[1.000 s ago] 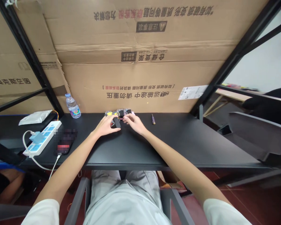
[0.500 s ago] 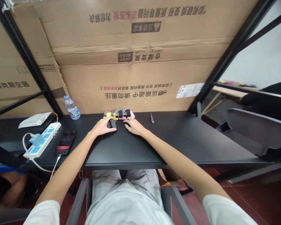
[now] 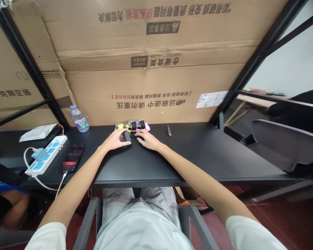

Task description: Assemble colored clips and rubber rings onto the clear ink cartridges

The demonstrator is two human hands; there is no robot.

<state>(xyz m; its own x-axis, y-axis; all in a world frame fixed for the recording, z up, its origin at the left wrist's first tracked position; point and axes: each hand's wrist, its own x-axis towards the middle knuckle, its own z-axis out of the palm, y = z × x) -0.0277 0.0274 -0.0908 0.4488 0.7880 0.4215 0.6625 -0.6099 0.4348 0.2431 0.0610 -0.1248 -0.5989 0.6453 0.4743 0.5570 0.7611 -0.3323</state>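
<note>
Well, the left hand (image 3: pixel 115 140) has its fingers curled over a small black plastic piece (image 3: pixel 127 136), apparently gripping it, though the fingers hide how firmly. The right hand (image 3: pixel 148 140) lies loosely open on the black table (image 3: pixel 187 166), holding nothing that shows, its fingertips near the black piece. Both hands sit close together near the table's far edge, just in front of a tight row of small yellow, black and pink plastic pieces (image 3: pixel 132 126), too small to identify more exactly. The risk, as I judge it, is crowding: with the hands this close, a stray knuckle or a slip of the black piece could knock the row and scatter its pieces, perhaps over the far edge. Farther right along that edge lies a small screwdriver (image 3: pixel 169 130). Toward the left edge are a phone (image 3: pixel 71 159) and a white power strip (image 3: pixel 45 155), with a water bottle (image 3: pixel 79 119) at the far edge and cardboard sheets (image 3: pixel 151 97) rising beyond it.
</note>
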